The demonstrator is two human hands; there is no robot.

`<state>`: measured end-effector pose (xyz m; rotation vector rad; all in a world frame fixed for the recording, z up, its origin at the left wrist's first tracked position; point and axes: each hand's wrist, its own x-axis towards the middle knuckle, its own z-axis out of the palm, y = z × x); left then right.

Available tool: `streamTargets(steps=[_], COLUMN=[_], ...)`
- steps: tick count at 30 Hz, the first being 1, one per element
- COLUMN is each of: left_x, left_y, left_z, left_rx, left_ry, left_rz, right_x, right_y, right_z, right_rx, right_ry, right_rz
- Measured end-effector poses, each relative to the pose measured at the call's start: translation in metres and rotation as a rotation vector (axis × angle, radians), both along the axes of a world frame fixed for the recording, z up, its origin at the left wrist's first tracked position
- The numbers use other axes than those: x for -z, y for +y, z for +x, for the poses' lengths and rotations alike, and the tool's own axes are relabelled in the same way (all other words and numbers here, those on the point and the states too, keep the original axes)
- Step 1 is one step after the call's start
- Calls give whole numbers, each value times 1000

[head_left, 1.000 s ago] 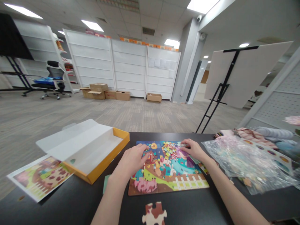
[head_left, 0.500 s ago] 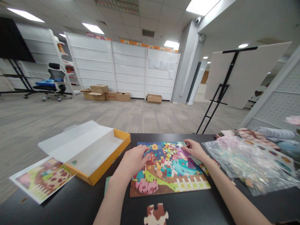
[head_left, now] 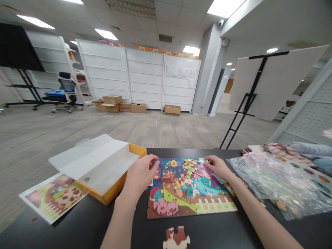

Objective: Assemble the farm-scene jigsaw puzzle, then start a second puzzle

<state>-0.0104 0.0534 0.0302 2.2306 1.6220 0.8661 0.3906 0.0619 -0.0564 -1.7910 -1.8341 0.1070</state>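
A colourful farm-animal jigsaw puzzle (head_left: 181, 197) lies flat on the black table, with a pile of loose pieces (head_left: 191, 166) on its far part. At its far left edge is my left hand (head_left: 142, 169), thumb and forefinger apart and nothing seen between them. My right hand (head_left: 219, 166) bends its fingers around the far right corner, the thumb on the puzzle; its other fingertips are partly hidden. One large brown-and-cream puzzle piece (head_left: 176, 239) lies apart on the table near me. Green and patterned pieces show partly beneath my right forearm.
An open yellow box (head_left: 124, 181) with a white lid flap stands left, beside a printed reference picture (head_left: 55, 197). Crumpled clear plastic bags (head_left: 280, 183) and rolled fabrics (head_left: 290, 152) lie on the right. Beyond the table stand an easel board (head_left: 275, 83) and cardboard boxes (head_left: 111, 103).
My left hand has moved left, from over the puzzle to its left edge, and its thumb and forefinger show apart. My right hand stays at the far right corner. The view has shifted slightly.
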Motion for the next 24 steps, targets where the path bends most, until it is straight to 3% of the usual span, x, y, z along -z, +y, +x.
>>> streamTargets(steps=[4,7,14,24], left_x=[-13,-22,-30,-36], left_y=[-1,-6,-17,-23], left_z=[-19,-33,-46,-32], left_rx=[-71,-173,-305,-261], left_ry=[-309,-386,-91,-4], left_rz=[85,160,168,174], right_x=[-1,-2,-2,0], right_y=[0,0,0,1], right_z=[-2,-4,-3,-2], right_rx=[10,21,25,13], right_ry=[-26,-42,-28,-30], right_rz=[2,-3,-19,-7])
